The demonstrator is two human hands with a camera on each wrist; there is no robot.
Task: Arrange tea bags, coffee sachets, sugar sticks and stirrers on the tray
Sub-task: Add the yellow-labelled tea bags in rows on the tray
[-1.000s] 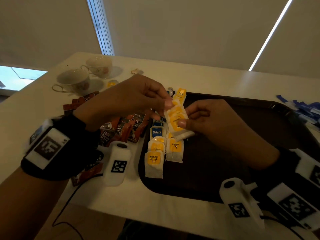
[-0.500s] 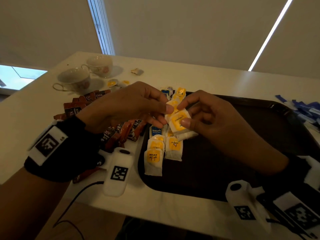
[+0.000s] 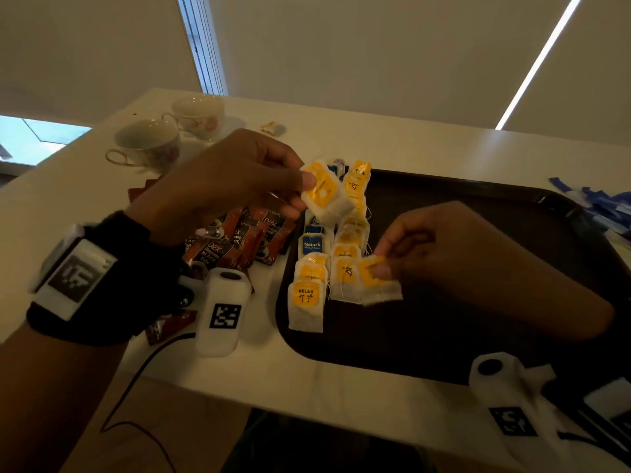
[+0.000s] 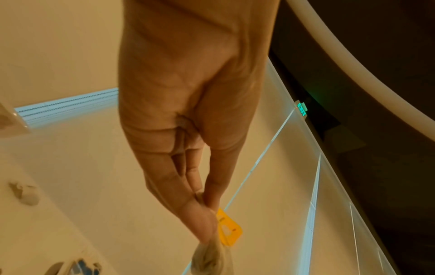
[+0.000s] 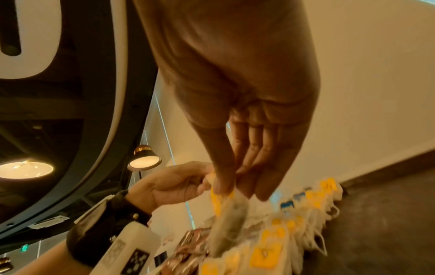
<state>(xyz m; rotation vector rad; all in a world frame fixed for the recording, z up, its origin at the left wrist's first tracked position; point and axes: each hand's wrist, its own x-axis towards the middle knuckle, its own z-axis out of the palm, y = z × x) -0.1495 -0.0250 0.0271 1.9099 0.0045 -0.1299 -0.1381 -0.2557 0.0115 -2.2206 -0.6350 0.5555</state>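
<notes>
My left hand (image 3: pixel 300 186) pinches a yellow-tagged tea bag (image 3: pixel 326 196) raised over the far left corner of the dark tray (image 3: pixel 478 186); the same tea bag (image 4: pixel 227 228) hangs from its fingertips in the left wrist view. My right hand (image 3: pixel 379 264) pinches a second tea bag (image 3: pixel 379 285) by its yellow tag, low beside the near end of the rows of tea bags (image 3: pixel 345 240) along the tray's left side. That tea bag (image 5: pixel 226 214) dangles blurred in the right wrist view. Brown coffee sachets (image 3: pixel 239 237) lie on the table left of the tray.
Two teacups (image 3: pixel 150 141) stand at the back left of the white table (image 3: pixel 375 141). Blue sugar sticks (image 3: pixel 601 206) lie past the tray's right rim. A torn wrapper (image 3: pixel 273 128) sits behind my left hand. The table's near edge runs just below the tray.
The hands, together on a bunch of tea bags, have parted. The left kept one bag up at the tray's far corner; the right carried another down to the near end of the rows.
</notes>
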